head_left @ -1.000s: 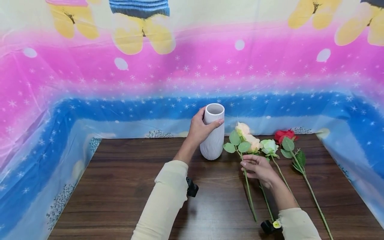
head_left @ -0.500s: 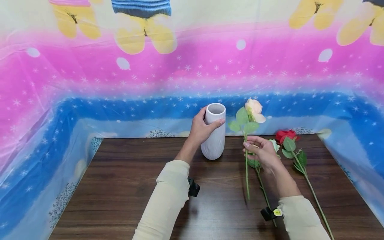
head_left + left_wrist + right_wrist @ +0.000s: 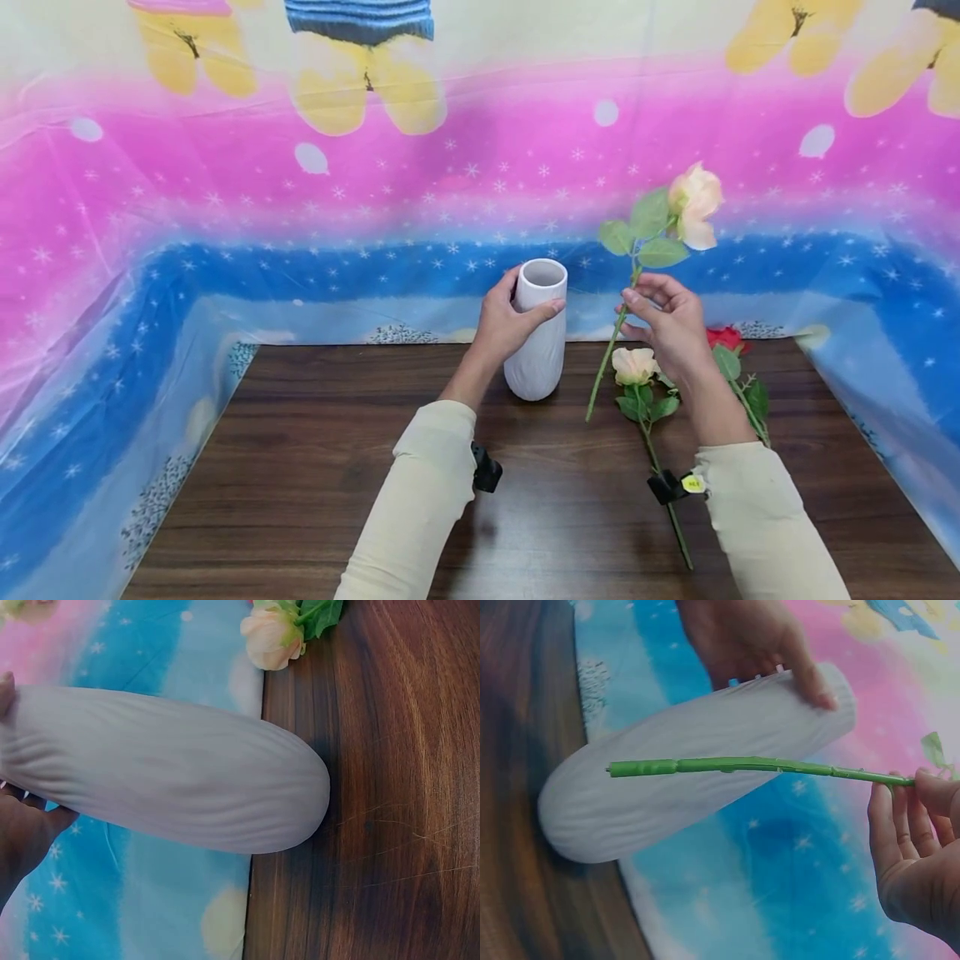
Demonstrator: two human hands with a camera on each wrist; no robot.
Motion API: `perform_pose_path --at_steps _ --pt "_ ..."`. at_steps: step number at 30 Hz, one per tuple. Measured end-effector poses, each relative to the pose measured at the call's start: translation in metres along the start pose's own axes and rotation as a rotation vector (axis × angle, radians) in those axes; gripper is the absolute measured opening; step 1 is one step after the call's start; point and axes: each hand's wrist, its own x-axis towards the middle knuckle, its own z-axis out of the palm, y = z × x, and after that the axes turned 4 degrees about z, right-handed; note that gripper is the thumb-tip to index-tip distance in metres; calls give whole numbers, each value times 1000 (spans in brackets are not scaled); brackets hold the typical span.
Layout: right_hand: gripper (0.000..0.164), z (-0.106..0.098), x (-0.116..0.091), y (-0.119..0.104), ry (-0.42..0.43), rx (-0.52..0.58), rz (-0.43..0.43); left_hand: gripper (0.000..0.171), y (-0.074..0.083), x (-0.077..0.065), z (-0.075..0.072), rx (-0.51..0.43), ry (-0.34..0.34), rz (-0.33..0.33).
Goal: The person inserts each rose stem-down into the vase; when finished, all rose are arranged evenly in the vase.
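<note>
A tall white ribbed vase [image 3: 536,350] stands upright on the wooden table, and my left hand [image 3: 504,325] grips it near the rim, thumb across the front. In the left wrist view the vase [image 3: 172,772] fills the middle. My right hand [image 3: 667,321] pinches the green stem of a peach rose [image 3: 696,204] between thumb and fingers, to the right of the vase. The rose is raised, its bloom up and to the right. Its bare stem end [image 3: 641,768] hangs lower, overlapping the vase in the right wrist view.
Another peach rose [image 3: 634,367] lies on the table [image 3: 315,467] below my right hand. A red rose [image 3: 726,338] lies farther right, partly behind my right arm. A pale green rose is mostly hidden by that hand. A printed cloth [image 3: 360,200] hangs behind the table.
My right hand has lifted the peach rose off the table, and its stem now tilts with the bloom to the right. My left hand stays on the vase.
</note>
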Motion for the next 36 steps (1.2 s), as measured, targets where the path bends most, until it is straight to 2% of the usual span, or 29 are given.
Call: perform_pose_path --at_steps 4,14,23,31,36 --pt "10 6 6 -12 1 19 -89 71 1 0 -1 14 -5 -2" --pt "8 23 22 -39 -8 20 -211 71 0 -1 -1 20 -3 0" --pt "6 40 33 -54 26 24 -314 72 -1 -3 0 1 1 6" --pt "8 49 40 -70 70 91 -377 68 -3 -2 2 4 0 32" --pt "9 53 41 -79 85 137 -419 68 -2 -2 1 7 2 21"
